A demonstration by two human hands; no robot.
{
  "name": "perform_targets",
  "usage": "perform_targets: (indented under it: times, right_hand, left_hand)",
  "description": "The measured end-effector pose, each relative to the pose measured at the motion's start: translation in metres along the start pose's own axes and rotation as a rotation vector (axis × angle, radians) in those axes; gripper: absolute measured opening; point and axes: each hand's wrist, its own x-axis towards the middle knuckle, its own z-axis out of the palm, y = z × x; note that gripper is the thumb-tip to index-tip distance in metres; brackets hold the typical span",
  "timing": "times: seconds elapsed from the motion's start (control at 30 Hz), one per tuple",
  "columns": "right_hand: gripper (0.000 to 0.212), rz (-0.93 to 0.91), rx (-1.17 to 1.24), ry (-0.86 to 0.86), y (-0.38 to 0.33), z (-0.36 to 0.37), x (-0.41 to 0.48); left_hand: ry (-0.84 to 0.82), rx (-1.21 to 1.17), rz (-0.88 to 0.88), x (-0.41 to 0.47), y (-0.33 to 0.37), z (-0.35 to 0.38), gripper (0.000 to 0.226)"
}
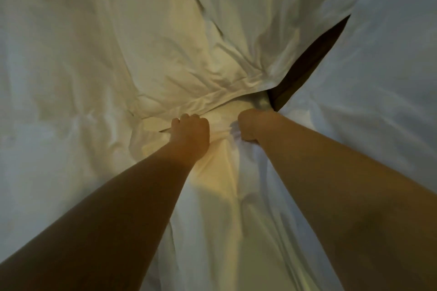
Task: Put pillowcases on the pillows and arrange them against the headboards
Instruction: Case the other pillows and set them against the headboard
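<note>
A white pillow [189,49] lies in the middle of the view, inside a white pillowcase whose hemmed open end [208,97] runs across just beyond my hands. My left hand [191,134] is clenched on the white fabric at the hem's near left side. My right hand [253,125] is clenched on bunched white fabric [222,130] at the hem's right end. Both fists sit close together, with gathered cloth between them. More white cloth [224,208] trails toward me between my forearms.
White bedding [47,101] spreads to the left, and another white pillow or cover [378,66] fills the right. A dark narrow gap [307,64] shows between the pillow and the right-hand white mass.
</note>
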Motion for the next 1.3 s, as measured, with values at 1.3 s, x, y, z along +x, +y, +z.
perform_targets:
  times: [1.3]
  right_hand:
    - [0.028,0.615,0.896,0.405,-0.204,0.201,-0.529]
  left_hand:
    - [-0.083,0.200,0.457,-0.500,-0.004,-0.076,0.034]
